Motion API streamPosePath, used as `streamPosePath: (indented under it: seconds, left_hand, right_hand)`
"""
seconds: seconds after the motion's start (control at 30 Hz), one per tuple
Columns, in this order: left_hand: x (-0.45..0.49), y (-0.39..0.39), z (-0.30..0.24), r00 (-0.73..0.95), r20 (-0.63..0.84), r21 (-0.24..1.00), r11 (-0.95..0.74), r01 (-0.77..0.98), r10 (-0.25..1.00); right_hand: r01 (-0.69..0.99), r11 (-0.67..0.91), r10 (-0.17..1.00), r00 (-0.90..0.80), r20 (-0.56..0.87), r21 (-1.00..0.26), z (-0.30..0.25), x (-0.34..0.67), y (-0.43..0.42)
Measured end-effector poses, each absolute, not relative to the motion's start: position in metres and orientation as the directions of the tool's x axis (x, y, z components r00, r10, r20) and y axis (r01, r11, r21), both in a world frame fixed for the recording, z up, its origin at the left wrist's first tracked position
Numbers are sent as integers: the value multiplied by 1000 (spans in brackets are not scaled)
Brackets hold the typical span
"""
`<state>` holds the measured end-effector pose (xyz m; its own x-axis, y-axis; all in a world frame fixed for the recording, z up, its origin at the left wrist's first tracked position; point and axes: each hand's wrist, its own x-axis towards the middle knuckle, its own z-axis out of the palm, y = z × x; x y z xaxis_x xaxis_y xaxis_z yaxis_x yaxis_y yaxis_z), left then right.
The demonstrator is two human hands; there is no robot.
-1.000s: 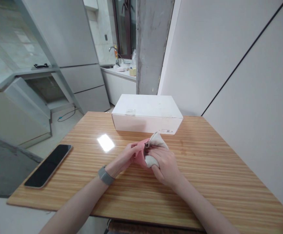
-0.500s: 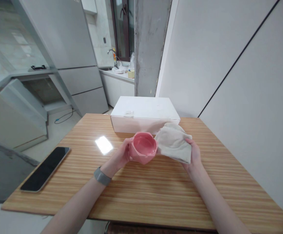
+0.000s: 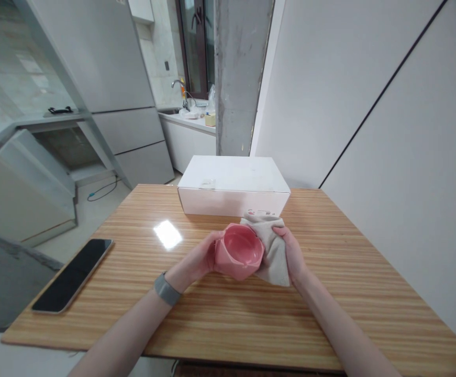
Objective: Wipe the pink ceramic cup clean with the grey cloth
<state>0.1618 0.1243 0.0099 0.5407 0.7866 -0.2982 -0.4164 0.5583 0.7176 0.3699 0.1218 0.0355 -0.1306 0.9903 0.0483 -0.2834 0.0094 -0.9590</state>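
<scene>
My left hand [image 3: 198,256] cups a pink faceted ceramic bowl [image 3: 238,252] from its left side, holding it just above the wooden table, with the bowl's glossy inside tilted toward me. My right hand [image 3: 290,251] holds a beige cloth [image 3: 274,256] bunched against the bowl's right side. The cloth hangs down past the bowl, and its lower corner nearly reaches the tabletop. A grey band sits on my left wrist.
A white cardboard box [image 3: 233,186] stands at the far edge of the table, just beyond the cloth. A black smartphone [image 3: 71,275] lies at the left. A concrete pillar, white wall panels and a distant sink counter surround the table.
The bowl has moved right and turned slightly. My right hand has brought the cloth in from the right, against the bowl, and the cloth now hangs lower and narrower.
</scene>
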Motion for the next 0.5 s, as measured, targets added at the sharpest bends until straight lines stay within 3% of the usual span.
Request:
streamPosePath:
  seconds: [0.2,0.5]
  left_hand:
    - [161,124,7,594,-306,705,596,-383,744]
    - [171,121,10,535,-196,708,496,-502,821]
  right_hand:
    - [-394,-223,919,-389,-58,-892,35,368,113]
    - [-363,-293,911,-386,-143,-885,31,363,119]
